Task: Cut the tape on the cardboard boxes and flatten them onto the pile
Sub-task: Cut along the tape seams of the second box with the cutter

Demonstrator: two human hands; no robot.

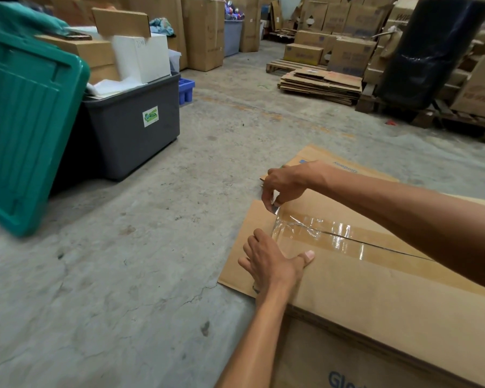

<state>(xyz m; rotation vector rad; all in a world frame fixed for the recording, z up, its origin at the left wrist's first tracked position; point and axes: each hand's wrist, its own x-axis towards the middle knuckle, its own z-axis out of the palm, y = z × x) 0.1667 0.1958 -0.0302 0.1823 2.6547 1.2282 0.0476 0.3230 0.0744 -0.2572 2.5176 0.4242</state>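
A brown cardboard box [375, 287] lies in front of me at the lower right, its top flaps joined by clear tape [328, 233] along the seam. The tape is wrinkled and lifted at its left end. My right hand [284, 182] pinches that loose end of the tape at the box's left edge. My left hand [272, 264] rests flat on the near flap, thumb pressing down beside the tape. A flattened piece of cardboard [322, 161] lies on the floor just behind the box.
A pile of flattened cardboard [319, 84] sits on the floor at the back right beside a wooden pallet [280, 65]. A grey tub [132, 127] and a green bin [25, 121] stand at left. Stacked boxes line the back. Bare concrete floor [151, 247] spreads between.
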